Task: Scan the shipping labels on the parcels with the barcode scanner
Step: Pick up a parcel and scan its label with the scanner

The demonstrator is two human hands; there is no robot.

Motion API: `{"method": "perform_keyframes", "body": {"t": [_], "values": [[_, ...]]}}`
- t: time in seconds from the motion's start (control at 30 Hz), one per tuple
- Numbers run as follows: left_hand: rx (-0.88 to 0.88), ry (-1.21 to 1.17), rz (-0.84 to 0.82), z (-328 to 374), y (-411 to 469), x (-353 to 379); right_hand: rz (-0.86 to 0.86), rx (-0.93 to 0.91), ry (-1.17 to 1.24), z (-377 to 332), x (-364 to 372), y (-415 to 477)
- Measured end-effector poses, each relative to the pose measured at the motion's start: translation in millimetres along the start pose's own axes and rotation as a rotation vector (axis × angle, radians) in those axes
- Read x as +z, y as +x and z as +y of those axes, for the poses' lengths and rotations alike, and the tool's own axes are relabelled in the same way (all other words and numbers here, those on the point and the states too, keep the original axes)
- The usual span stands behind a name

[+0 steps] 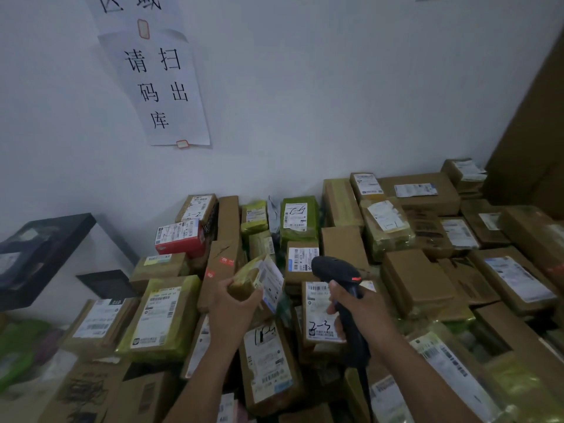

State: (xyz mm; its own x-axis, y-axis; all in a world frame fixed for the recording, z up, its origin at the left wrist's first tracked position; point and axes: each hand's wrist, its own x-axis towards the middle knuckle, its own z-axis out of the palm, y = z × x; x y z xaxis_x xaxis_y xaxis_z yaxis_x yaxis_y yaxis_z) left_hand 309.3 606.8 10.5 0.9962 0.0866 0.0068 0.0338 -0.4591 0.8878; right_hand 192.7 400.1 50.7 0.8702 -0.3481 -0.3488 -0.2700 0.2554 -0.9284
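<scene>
Your left hand [241, 303] grips the small yellow-taped parcel [248, 277] mid-frame, your right hand [355, 311] clasps the black plastic scanner [335, 267]; the tilted white label [272, 280] may misread.

A: Barcode scanner [335, 270]?
B: Black body noted; small red-orange mark seen on its side.
A: Raised parcel [244, 279]?
B: Olive-yellow wrap recorded. Label [271, 276] white, printed in black, blue strip along one edge.
A: And the others?
B: Cardboard boxes [415, 279] brown, white labels barred in black. One red box [183, 245] logged, its white label scrawled on in black. Yellow-green parcel [312, 215] logged too, label hand-marked in black.
A: Wall [305, 87]?
B: Pale grey-white. Paper sign [164, 87] white, large black characters, red-edged tabs at its ends. Shelf [48, 239] at left recorded as black. Bright green bag [18, 355] noted lower left, blurred.
</scene>
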Motion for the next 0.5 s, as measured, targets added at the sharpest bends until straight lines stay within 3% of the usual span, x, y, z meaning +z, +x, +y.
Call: {"method": "perform_keyframes", "body": {"t": [0.17, 0.3, 0.5], "values": [[0.03, 0.03, 0.178, 3.8, 15.1, 17.7, -0.044, 0.057, 0.137, -9.0, 12.3, 29.8], [-0.038, -0.113, 0.284, -6.5, 26.1, 23.1, -0.083, 0.108, 0.188, -11.5, 23.3, 42.9], [-0.022, -0.091, 0.116, -18.9, 46.7, 32.8, -0.035, 0.151, 0.188, -2.6, 33.2, 51.9]]}}
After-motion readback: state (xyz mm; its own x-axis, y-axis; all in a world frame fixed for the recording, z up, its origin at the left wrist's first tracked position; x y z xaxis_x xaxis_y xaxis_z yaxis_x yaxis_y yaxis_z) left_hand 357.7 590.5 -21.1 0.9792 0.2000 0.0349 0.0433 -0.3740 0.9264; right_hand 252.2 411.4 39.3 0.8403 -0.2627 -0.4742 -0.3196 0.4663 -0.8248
